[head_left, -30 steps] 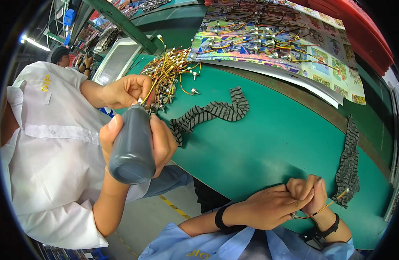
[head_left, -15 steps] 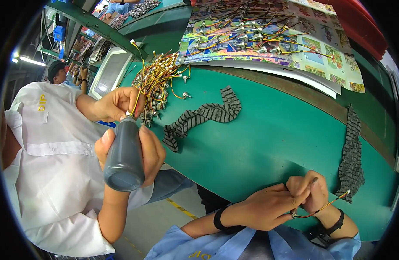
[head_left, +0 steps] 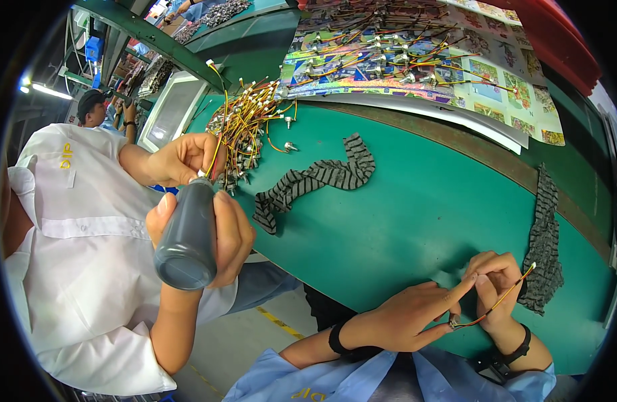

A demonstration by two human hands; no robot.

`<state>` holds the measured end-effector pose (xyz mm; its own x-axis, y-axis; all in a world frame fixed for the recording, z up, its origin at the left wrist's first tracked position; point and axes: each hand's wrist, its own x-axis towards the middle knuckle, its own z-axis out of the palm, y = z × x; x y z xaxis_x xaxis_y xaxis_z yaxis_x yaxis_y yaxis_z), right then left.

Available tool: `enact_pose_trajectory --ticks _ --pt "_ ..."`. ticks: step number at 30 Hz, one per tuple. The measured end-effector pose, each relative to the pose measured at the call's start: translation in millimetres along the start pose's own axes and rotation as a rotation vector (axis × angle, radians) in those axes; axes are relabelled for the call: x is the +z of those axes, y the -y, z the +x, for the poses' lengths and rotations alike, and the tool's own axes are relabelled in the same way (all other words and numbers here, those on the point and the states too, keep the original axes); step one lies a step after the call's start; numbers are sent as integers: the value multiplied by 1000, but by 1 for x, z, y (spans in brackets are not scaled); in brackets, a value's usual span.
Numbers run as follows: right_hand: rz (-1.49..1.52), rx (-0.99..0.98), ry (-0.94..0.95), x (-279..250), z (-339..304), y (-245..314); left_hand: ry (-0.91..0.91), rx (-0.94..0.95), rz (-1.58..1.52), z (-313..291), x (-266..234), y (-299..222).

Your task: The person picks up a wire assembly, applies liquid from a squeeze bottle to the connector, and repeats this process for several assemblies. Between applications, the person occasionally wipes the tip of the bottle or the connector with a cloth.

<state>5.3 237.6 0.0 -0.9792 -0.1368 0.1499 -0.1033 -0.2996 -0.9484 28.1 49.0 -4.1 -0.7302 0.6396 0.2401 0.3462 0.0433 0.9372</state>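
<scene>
My left hand (head_left: 405,318) comes in from the lower edge, closed, with a small metal potentiometer (head_left: 455,322) pinched near its thumb. Thin red, yellow and dark wires (head_left: 490,309) run from this part up across my right palm to a white plug (head_left: 532,266). My right hand (head_left: 501,288) is closed, its bent fingers and thumb meeting my left index fingertip; whatever lies between them is hidden. Just right of it lies a grey-and-black striped cloth strip (head_left: 543,248) on the green table (head_left: 415,221).
A co-worker in a white shirt (head_left: 87,228) at left holds a dark grey bottle (head_left: 188,238) against a wired plug. Beyond it is a heap of wired potentiometers (head_left: 245,127). Another striped cloth (head_left: 315,177) lies mid-table. More wired parts rest on a picture-printed sheet (head_left: 489,107) at the back.
My right fingers have lifted and uncurled a little, now meeting my left index fingertip. The white plug has swung upward. The co-worker's bottle has tilted slightly left.
</scene>
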Motion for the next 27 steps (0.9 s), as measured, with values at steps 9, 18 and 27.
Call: enact_pose_trajectory --ticks 9,18,27 --pt "-570 -355 103 -13 12 -1 -30 6 85 -1 3 2" --pt "-846 -409 154 -12 15 -1 -70 13 136 -3 5 4" --pt "-900 -393 225 -14 14 1 -70 41 129 -3 3 6"
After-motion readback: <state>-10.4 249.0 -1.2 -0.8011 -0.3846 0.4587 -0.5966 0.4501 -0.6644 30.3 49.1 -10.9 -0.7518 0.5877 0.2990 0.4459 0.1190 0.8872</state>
